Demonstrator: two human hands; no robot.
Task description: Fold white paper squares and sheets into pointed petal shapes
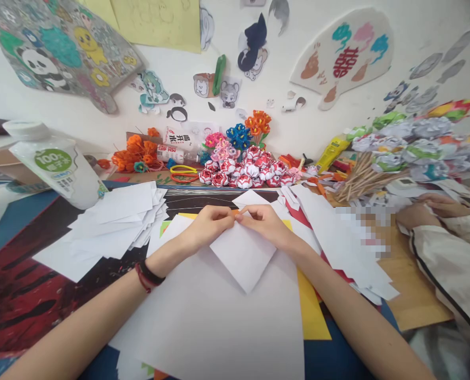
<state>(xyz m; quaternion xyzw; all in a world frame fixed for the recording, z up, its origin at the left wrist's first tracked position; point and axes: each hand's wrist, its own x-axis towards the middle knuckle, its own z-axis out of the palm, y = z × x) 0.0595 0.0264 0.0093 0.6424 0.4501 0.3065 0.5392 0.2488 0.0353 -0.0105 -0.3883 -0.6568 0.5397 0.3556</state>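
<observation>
A square of white paper (246, 264) hangs cornerwise over a large white sheet (235, 327), one corner pointing down towards me. My left hand (213, 221) is closed at its upper corner, thumb and forefinger pinched together. Close against it, my right hand (262, 221) pinches the same corner from the other side. A small orange bit shows between the fingertips; what it belongs to is hidden. Behind the hands lies another white piece of paper (251, 198). Yellow paper (314, 316) sticks out from under the large sheet.
Cut white paper is piled to the left (116, 216) and to the right (330, 232). A white bottle (56, 163) stands at the left. Red and white paper flowers (251, 169) line the back, near flowers on sticks (389, 142). Another person's hands (421, 211) are at the right.
</observation>
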